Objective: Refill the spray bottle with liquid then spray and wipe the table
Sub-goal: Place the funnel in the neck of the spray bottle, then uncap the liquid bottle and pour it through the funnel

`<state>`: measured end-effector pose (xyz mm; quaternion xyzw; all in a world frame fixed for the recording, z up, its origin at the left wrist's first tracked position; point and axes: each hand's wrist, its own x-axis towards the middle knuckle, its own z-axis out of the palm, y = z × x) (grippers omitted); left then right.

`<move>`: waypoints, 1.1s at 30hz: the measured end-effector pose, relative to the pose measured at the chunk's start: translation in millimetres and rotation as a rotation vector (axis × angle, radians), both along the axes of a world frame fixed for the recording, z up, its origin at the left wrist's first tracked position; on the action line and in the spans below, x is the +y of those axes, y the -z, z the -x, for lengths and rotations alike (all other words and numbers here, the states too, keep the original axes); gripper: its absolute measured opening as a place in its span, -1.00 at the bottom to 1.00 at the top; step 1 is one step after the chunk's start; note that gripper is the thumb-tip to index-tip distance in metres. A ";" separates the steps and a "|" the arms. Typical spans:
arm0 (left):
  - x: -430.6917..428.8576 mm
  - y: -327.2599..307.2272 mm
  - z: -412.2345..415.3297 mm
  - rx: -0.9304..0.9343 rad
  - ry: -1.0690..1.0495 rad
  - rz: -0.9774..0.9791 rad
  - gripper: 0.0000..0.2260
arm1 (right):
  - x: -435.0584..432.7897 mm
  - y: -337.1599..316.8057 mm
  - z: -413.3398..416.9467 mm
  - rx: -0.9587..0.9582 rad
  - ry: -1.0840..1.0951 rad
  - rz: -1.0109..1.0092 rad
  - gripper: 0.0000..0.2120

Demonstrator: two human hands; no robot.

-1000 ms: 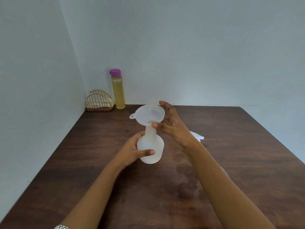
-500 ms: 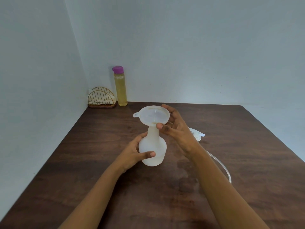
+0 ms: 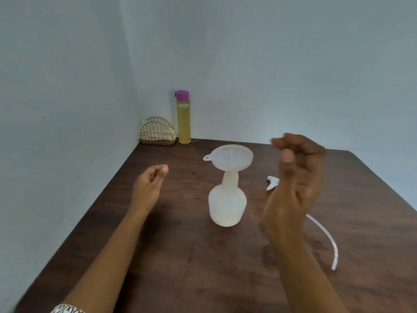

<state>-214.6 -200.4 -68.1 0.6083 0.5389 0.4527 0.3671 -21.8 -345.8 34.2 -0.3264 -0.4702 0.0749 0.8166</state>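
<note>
A translucent white spray bottle (image 3: 226, 205) stands upright mid-table with a white funnel (image 3: 232, 157) seated in its neck. My left hand (image 3: 147, 188) hovers to its left, fingers loosely curled, holding nothing. My right hand (image 3: 295, 184) is raised to the bottle's right, blurred, fingers loosely bent and empty. The white spray head (image 3: 272, 182) lies on the table behind my right hand, its clear dip tube (image 3: 327, 238) curving toward me. A tall bottle of yellow liquid (image 3: 183, 119) with a purple cap stands at the back wall.
A gold wire napkin holder (image 3: 157, 132) with white napkins sits in the back left corner beside the yellow bottle. The dark wooden table (image 3: 203, 267) meets walls on the left and at the back; its right edge runs diagonally.
Both hands have let go of the bottle and funnel and drawn apart, left hand to the left, right hand up and to the right. The bottle stands alone.
</note>
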 end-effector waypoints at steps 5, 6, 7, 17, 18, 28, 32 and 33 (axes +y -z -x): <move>48.8 27.5 45.4 0.545 -0.115 0.013 -0.74 | 55.9 20.1 101.3 -0.368 -0.293 0.398 -0.86; 56.9 34.0 50.7 0.635 -0.102 0.007 -0.73 | 83.4 35.2 113.1 -0.360 -0.322 0.538 -0.84; 63.1 38.9 53.8 0.707 -0.089 0.006 -0.70 | 113.4 49.8 121.2 -0.320 -0.335 0.674 -0.81; 78.6 63.4 53.8 0.955 -0.046 0.011 -0.52 | 348.3 112.9 100.7 -0.118 0.077 1.081 -0.35; 79.8 64.2 52.7 0.961 -0.046 0.012 -0.51 | 360.3 114.1 97.0 -0.103 0.098 1.080 -0.32; 80.0 66.8 51.1 0.982 -0.062 0.002 -0.49 | 419.5 126.5 65.6 -0.174 0.214 1.081 -0.36; 76.9 63.0 50.6 0.970 -0.062 0.004 -0.49 | 413.4 117.3 57.3 -0.219 0.172 1.094 -0.43; 75.7 61.5 49.8 0.966 -0.058 0.005 -0.50 | 406.8 115.2 57.1 -0.237 0.174 1.101 -0.43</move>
